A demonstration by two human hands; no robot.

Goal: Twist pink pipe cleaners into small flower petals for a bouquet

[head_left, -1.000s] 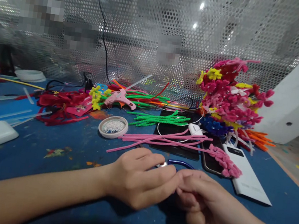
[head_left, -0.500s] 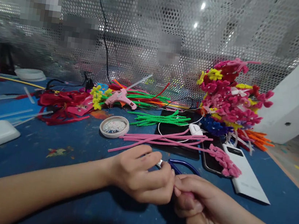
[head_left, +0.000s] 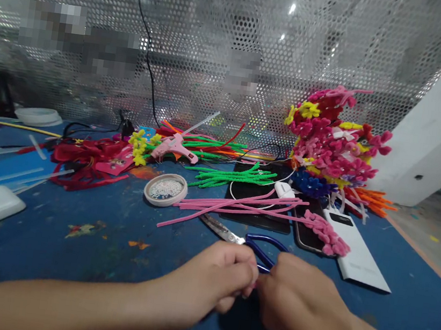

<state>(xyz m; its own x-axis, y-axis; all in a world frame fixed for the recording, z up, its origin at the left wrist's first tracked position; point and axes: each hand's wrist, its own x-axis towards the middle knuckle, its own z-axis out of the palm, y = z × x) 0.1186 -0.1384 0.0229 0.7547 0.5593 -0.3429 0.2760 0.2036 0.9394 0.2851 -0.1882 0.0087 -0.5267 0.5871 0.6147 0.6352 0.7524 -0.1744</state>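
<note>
My left hand (head_left: 222, 276) is closed, thumb and fingers pinched together. Against it, my right hand (head_left: 300, 300) is a fist turned back upward. A tiny bit of pink pipe cleaner (head_left: 254, 285) shows between them; the fingers hide the rest. Right behind the hands lie scissors (head_left: 227, 234) with blue handles, their blades pointing left. Pink pipe cleaners (head_left: 239, 206) stretch across the table beyond the scissors. To their right is a clump of curled pink pipe-cleaner pieces (head_left: 327, 234), resting partly on a dark phone (head_left: 303, 235).
A round dish of small beads (head_left: 166, 190) stands left of centre, with green pipe cleaners (head_left: 235, 178) and a pink glue gun (head_left: 176, 147) behind. Pipe-cleaner flowers (head_left: 329, 141) pile up at back right, near a white power bank (head_left: 359, 253). Red ribbon (head_left: 83, 160) lies left.
My right hand has rolled over so its back faces up. My left hand has turned and dropped slightly, uncovering the scissor blades. The view has shifted a little.
</note>
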